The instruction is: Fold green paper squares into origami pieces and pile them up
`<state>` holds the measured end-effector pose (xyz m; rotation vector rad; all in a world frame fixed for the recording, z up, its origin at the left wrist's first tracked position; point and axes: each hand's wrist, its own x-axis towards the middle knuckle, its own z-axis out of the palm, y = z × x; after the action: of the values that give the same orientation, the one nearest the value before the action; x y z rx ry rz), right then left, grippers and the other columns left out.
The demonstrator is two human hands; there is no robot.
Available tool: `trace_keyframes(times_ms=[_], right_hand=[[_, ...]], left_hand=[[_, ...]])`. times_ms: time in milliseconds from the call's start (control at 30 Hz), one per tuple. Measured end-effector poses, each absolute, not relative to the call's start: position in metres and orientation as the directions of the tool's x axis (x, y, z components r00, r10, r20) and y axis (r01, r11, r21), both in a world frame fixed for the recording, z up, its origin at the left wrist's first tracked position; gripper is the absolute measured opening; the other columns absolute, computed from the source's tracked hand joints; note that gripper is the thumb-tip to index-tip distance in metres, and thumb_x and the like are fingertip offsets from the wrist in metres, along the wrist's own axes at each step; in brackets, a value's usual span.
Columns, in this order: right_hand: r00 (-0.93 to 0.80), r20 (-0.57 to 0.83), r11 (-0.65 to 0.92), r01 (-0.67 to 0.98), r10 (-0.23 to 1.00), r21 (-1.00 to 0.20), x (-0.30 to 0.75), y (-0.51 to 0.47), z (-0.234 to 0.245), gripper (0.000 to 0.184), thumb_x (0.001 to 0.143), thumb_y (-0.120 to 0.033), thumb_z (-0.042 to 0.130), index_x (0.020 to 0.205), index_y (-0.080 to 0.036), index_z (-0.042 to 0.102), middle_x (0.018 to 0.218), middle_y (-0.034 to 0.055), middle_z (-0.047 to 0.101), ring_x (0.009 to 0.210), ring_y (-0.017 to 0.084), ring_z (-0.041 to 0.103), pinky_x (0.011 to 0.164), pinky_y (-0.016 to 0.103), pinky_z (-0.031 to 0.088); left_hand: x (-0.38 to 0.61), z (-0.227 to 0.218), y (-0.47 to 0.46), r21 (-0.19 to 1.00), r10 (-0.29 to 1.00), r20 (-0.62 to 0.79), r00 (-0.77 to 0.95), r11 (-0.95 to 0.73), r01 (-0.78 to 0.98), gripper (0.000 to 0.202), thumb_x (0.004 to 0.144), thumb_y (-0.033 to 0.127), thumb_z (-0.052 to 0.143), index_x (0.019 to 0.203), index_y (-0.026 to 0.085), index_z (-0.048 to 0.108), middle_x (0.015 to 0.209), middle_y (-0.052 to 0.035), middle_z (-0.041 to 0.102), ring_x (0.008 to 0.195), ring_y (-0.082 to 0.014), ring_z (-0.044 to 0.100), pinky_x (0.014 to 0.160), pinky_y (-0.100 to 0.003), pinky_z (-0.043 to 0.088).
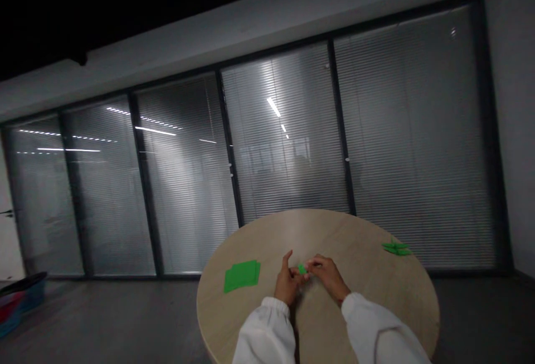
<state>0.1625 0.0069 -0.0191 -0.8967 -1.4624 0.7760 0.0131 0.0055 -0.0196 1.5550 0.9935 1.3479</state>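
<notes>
"What are you seeing from here?"

"I'm looking down on a round wooden surface [317,224], with a stack of green paper [242,276] lying left and a folded green paper shape [396,248] lying right."

"And the hands?"

"The left hand [288,283] and right hand [330,277] are holding narrow, pinching a small green paper piece [301,268] at the fingertips. Firm, small movements are suiting it, and open room is lying toward the far rim."
</notes>
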Motion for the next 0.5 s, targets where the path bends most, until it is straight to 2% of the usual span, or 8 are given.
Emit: trace_keyframes(times_ms=[133,333,500], right_hand=[[-0.035,0.454,0.455,0.009,0.89,-0.891,0.16,0.0048,-0.0163,0.031,0.069,-0.047,0.065,0.068,-0.016,0.071,0.071,0.0054,0.067,0.073,0.022,0.062,0.073,0.032,0.046],[-0.06,0.422,0.417,-0.072,0.905,-0.906,0.1553,0.0089,-0.0194,0.037,0.064,-0.05,0.07,0.08,-0.016,0.073,0.086,0.0081,0.071,0.083,0.024,0.064,0.077,0.034,0.048],[-0.114,0.428,0.432,0.01,0.897,-0.902,0.1536,0.0094,-0.0212,0.04,0.067,-0.055,0.065,0.069,-0.015,0.071,0.067,0.0054,0.067,0.065,0.02,0.061,0.065,0.031,0.048]], left_hand=[[0.0111,-0.0185,0.004,0.936,0.928,0.348,0.133,-0.353,0.013,0.093,0.062,0.029,0.074,0.14,0.009,0.028,0.053,0.0043,0.061,0.05,-0.0109,0.053,0.056,-0.022,0.04],[0.0084,-0.0176,0.0033,0.931,0.927,0.345,0.145,-0.358,0.075,0.088,0.064,0.028,0.072,0.14,0.01,0.03,0.056,0.0013,0.065,0.053,-0.0129,0.057,0.058,-0.023,0.041],[0.008,-0.0184,0.0032,0.918,0.917,0.343,0.202,-0.373,0.133,0.086,0.067,0.025,0.069,0.142,0.011,0.028,0.055,0.0037,0.062,0.053,-0.0119,0.055,0.06,-0.022,0.041]])
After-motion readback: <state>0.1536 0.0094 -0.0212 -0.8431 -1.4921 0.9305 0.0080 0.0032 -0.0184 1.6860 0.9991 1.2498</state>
